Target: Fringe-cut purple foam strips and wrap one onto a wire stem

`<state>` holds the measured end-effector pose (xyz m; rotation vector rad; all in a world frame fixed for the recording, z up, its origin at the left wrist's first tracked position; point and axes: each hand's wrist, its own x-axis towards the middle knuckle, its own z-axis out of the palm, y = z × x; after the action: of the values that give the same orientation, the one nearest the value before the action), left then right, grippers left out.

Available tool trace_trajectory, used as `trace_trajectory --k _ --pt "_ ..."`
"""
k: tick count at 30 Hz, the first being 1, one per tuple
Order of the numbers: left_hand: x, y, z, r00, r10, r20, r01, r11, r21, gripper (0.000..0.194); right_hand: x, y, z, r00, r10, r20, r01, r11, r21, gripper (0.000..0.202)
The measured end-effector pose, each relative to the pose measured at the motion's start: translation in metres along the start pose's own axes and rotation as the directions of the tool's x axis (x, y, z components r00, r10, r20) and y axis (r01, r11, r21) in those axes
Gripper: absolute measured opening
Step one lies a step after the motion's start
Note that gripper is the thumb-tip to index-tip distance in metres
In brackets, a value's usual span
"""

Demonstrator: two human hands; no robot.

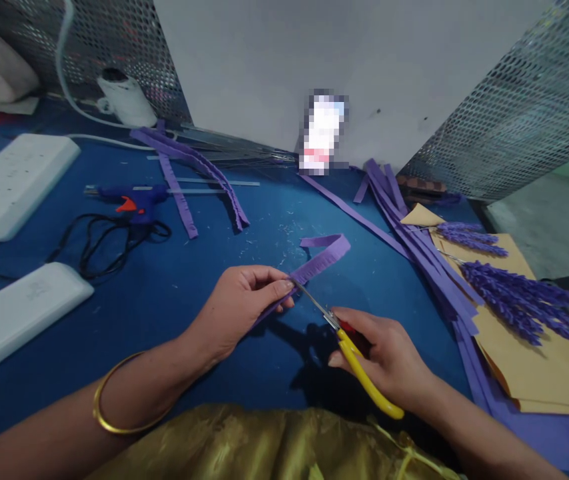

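Note:
A narrow purple crepe-paper strip (322, 260) is pinched between the thumb and fingers of my left hand (244, 300). Its far end folds back on itself above the table, and its near end passes beneath my palm. My right hand (389, 343) grips scissors (364, 377) with a yellow handle and some red near the pivot. Their thin blades point up and left, and the tips meet the strip's edge beside my left thumb. Whether the blades are parted there is too small to tell.
A blue glue gun (137, 200) with its black cord lies left, near white power strips (19, 187). More purple strips (414, 240), lavender-like flowers (514, 290) and tan paper (554, 373) lie right. A blurred phone (322, 133) leans at the back. Scraps dot the blue table (204, 253).

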<state>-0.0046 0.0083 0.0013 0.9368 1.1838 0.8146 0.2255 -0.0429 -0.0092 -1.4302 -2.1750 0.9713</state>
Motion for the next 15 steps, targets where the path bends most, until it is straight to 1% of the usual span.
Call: trace_trajectory --k 3,6,10,13,15 --pt "-0.0001 0.0009 -0.0004 1.0 0.01 0.007 -0.01 1.0 0.009 0.012 -0.0008 -0.0008 -0.001 0.999 -0.008 0.031 0.008 1.0 0.023 0.034" --pt "-0.0005 0.0008 -0.0017 0.999 0.021 0.031 -0.021 1.0 0.017 0.014 -0.0018 -0.0008 -0.002 0.998 0.007 0.059 -0.011 0.997 0.072 0.029" --pt "-0.0005 -0.0007 -0.0019 0.999 0.007 0.031 -0.007 1.0 0.013 0.015 -0.0017 -0.0007 -0.0024 0.996 0.037 0.087 -0.047 0.992 0.117 0.027" --pt "0.0011 -0.002 -0.0021 0.999 -0.005 0.05 0.007 0.999 -0.031 0.013 -0.0016 0.0005 -0.0024 0.992 0.068 0.109 -0.085 0.983 0.165 0.028" --pt "0.0025 -0.0029 -0.0029 0.995 -0.028 0.095 0.037 0.995 -0.091 0.013 -0.002 0.0021 -0.0027 0.989 0.073 0.127 -0.099 0.972 0.212 0.026"
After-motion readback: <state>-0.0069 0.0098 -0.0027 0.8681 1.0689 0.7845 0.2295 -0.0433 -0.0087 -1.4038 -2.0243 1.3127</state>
